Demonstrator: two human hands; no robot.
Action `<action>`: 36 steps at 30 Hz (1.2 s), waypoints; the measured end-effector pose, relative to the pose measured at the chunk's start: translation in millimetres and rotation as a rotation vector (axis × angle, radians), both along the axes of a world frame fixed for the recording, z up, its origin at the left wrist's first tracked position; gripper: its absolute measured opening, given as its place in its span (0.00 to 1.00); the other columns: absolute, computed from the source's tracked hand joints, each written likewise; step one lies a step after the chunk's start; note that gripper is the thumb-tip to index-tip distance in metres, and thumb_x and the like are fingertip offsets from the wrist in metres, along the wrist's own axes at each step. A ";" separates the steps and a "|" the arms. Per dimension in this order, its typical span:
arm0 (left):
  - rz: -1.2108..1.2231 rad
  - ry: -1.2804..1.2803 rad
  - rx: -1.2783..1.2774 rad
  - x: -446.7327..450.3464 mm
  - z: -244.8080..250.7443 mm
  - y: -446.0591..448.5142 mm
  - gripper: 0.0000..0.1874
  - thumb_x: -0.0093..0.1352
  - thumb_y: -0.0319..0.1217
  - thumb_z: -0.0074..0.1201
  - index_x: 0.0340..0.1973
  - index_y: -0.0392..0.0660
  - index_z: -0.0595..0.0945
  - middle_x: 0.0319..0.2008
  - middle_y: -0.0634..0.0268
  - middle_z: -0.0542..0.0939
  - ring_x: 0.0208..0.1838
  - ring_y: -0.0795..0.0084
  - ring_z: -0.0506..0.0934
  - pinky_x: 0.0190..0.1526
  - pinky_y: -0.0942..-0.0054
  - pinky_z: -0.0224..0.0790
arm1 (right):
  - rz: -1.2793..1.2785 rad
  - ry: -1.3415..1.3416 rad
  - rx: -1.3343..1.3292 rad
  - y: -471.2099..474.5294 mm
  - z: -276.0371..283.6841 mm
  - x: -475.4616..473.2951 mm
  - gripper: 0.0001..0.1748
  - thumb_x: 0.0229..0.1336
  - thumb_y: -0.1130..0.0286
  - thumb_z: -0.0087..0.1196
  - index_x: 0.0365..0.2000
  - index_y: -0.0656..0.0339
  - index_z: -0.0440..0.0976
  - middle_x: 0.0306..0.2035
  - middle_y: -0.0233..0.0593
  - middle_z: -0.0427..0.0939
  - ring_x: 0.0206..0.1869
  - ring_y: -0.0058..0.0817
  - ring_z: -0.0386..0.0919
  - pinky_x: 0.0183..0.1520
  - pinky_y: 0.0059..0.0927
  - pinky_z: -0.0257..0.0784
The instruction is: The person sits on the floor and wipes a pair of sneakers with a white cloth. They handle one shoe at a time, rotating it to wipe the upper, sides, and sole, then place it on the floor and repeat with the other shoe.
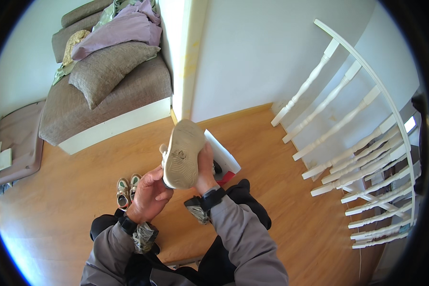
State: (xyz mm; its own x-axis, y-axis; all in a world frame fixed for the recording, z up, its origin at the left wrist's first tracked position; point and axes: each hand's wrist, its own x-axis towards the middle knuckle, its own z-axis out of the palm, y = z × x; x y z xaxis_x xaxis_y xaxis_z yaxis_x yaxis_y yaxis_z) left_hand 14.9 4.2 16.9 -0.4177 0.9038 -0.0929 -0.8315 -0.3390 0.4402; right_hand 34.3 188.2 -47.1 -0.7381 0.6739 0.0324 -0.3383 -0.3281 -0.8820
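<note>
A shoe point(184, 155) is held up before me, its worn beige sole turned towards the camera. A dark mark shows near the middle of the tread, and white laces point(163, 149) stick out on the left side. My right hand point(204, 166) grips the shoe along its right edge, the fingers partly hidden behind it. At the lower left edge, near the heel, my left hand point(152, 191) holds it with bent fingers, some of them out of sight. Below the hands, a pair of multicoloured sneakers point(123, 195) stands on the wooden floor point(75, 200).
Behind the shoe lies an open white box point(223, 153) with a red part point(227, 177) and something dark inside. A brown couch point(107, 96) with a cushion point(111, 69) and a lilac cloth point(123, 32) stands upper left. White banisters point(354, 150) run along the right.
</note>
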 end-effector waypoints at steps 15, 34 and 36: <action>0.166 0.316 -0.143 9.0 18.9 5.1 0.42 0.65 0.38 0.71 0.70 0.38 0.68 0.50 0.70 0.81 0.43 0.83 0.77 0.34 0.83 0.68 | -0.007 -0.061 0.123 28.1 34.5 25.7 0.14 0.76 0.61 0.47 0.46 0.62 0.75 0.42 0.33 0.81 0.44 0.24 0.81 0.43 0.32 0.76; 0.539 -0.084 -0.082 -31.6 -1.1 0.9 0.17 0.85 0.41 0.38 0.58 0.47 0.77 0.51 0.70 0.81 0.42 0.79 0.75 0.31 0.80 0.64 | -0.210 -0.161 1.008 -40.7 62.6 21.1 0.15 0.74 0.62 0.52 0.49 0.64 0.70 0.37 0.49 0.81 0.31 0.40 0.81 0.33 0.40 0.76; 0.511 -0.116 -0.089 -29.4 -2.6 2.7 0.17 0.85 0.41 0.37 0.58 0.47 0.76 0.51 0.69 0.81 0.42 0.79 0.75 0.30 0.80 0.64 | -0.233 -0.148 1.169 -51.5 52.4 16.9 0.13 0.72 0.67 0.54 0.49 0.64 0.70 0.37 0.53 0.81 0.34 0.49 0.83 0.35 0.44 0.76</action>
State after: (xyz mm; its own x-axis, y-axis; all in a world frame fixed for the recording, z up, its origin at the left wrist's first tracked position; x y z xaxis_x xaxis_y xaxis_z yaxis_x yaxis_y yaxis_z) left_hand -14.5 6.9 14.3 -0.7853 0.5741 -0.2319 -0.6149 -0.6794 0.4005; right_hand 51.2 136.7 5.3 -0.6504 0.4113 0.6386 -0.1533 0.7524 -0.6407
